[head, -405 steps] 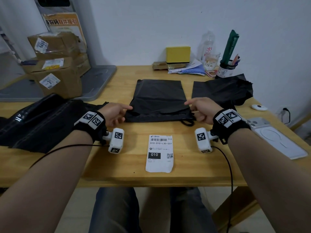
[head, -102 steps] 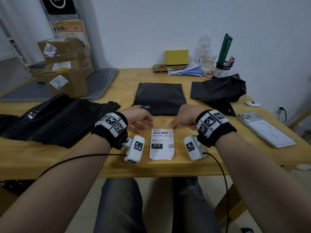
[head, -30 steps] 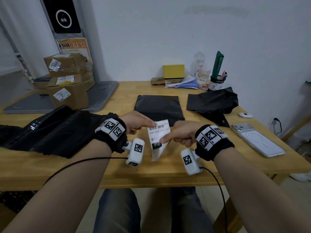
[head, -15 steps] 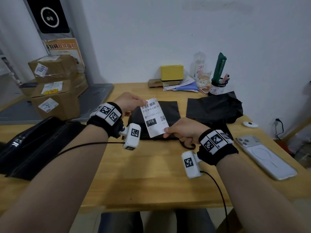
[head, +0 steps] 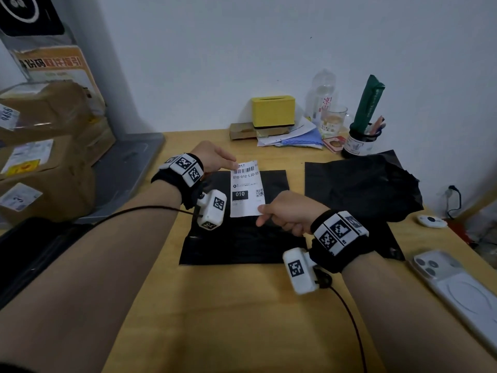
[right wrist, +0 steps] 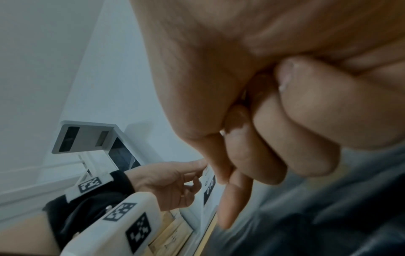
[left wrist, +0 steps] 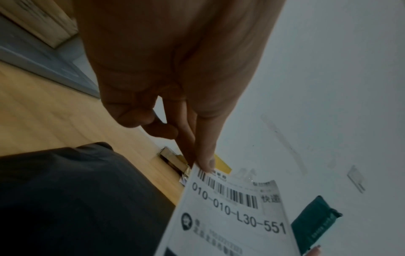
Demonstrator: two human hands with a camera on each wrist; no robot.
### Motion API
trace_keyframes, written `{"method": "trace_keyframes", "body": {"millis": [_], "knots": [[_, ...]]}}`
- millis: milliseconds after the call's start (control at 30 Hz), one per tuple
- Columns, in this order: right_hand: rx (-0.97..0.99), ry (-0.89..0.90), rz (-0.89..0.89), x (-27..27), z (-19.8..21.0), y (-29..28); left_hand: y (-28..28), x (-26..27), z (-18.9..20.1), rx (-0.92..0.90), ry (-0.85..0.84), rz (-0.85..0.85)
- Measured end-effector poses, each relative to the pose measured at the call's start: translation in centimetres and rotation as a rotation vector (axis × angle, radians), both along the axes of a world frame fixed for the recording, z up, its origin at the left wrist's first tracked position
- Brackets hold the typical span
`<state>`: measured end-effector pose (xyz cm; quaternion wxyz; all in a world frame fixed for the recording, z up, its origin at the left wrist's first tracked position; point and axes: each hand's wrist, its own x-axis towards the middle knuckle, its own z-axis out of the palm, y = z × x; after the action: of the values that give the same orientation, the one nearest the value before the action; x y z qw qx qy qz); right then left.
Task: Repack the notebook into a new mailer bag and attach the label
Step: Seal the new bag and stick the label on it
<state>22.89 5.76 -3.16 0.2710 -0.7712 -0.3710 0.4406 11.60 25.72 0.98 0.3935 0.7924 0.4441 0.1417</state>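
A white shipping label (head: 246, 188) with a barcode and "010" hangs stretched over the flat black mailer bag (head: 242, 243) on the wooden table (head: 242, 319). My left hand (head: 215, 160) pinches the label's top left corner; in the left wrist view the fingertips (left wrist: 205, 161) sit on the label (left wrist: 230, 216) above the barcode. My right hand (head: 285, 211) pinches the bottom right corner, its fingers curled. In the right wrist view the label (right wrist: 209, 187) shows edge-on beside the left hand (right wrist: 171, 181). The notebook is not visible; the closed mailer lies flat.
A crumpled black bag (head: 360, 184) lies right of the mailer. A phone (head: 462, 292) sits at the right edge, a small white device (head: 431, 220) behind it. Yellow box (head: 273, 110), papers, cup and pen holder (head: 360, 144) line the wall. Cardboard boxes (head: 40, 157) and dark bags stand left.
Both hands lifted the label off the table front and carried it forward over the black mailer. In the last half second it has come lower and squarer to the bag.
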Motion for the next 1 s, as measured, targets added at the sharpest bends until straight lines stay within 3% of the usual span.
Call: {"method": "trace_keyframes", "body": {"millis": [133,433,1000], "knots": [[-0.064,-0.058,0.044,0.1,-0.6,1.9,1.7,0.9,-1.5,0.015,0.051,-0.041],[-0.127,-0.012,0.045,1.0,-1.1,3.7,4.1,2.0,-4.2,-0.025,0.070,-0.066],[-0.240,-0.019,0.048,1.0,-1.1,4.6,4.9,2.0,-5.6,-0.054,0.079,-0.047]]}}
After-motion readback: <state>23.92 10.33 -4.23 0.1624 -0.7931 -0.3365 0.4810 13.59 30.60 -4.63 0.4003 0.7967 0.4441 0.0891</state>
